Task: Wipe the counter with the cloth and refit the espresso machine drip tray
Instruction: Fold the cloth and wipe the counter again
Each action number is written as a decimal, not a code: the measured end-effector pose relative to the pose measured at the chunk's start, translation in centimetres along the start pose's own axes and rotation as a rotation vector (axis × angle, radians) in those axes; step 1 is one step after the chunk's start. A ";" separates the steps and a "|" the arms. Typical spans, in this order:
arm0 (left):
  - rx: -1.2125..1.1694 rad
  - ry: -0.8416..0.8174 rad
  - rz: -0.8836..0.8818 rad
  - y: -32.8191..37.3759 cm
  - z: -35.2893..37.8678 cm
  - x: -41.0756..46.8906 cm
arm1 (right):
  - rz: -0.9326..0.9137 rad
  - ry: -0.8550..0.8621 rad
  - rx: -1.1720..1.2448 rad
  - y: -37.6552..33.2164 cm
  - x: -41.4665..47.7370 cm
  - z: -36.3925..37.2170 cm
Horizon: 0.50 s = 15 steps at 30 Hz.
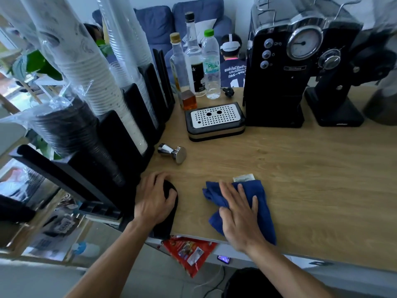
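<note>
Head | drip tray [215, 121] long axis left-right | right hand [238, 214] flat on cloth [261, 203]

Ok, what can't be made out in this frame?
All in the head view:
- The black object at the counter edge: the left hand covers most of it, so what it is stays unclear.
- The pale paper slip: the blue cloth under the right hand hides most of it.
- The black espresso machine: its top is cut off by the frame edge, and its small labels are unreadable.
</note>
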<state>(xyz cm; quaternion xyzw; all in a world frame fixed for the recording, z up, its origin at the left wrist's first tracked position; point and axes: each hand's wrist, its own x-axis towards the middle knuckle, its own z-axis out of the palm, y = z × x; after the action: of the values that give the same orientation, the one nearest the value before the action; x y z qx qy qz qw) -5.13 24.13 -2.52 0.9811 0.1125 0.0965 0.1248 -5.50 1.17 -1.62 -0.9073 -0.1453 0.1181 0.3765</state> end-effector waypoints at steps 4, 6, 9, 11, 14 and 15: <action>0.019 0.074 0.006 -0.2 0.4 -0.4 | 0.052 0.022 0.029 -1.4 3.7 0.7; 0.007 0.064 0.013 -0.4 0.5 -0.3 | 0.061 0.032 0.019 -1.9 5.7 1.1; -0.027 0.030 -0.003 -0.6 0.6 -0.1 | 0.086 0.045 -0.014 -2.5 8.7 1.4; -0.058 0.027 -0.005 -0.6 0.5 -0.1 | 0.103 0.057 -0.040 -2.8 10.7 1.4; -0.084 0.018 -0.018 -0.6 0.5 0.1 | 0.117 0.073 -0.084 -3.4 13.4 1.3; -0.083 0.014 -0.021 -0.5 0.5 0.1 | 0.121 0.065 -0.109 -3.5 14.2 1.4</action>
<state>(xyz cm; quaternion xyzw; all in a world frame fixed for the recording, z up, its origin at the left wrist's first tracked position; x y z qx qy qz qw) -5.01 24.55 -3.14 0.9731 0.1196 0.1066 0.1657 6.63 9.44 -1.54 -0.9369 -0.0841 0.1028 0.3235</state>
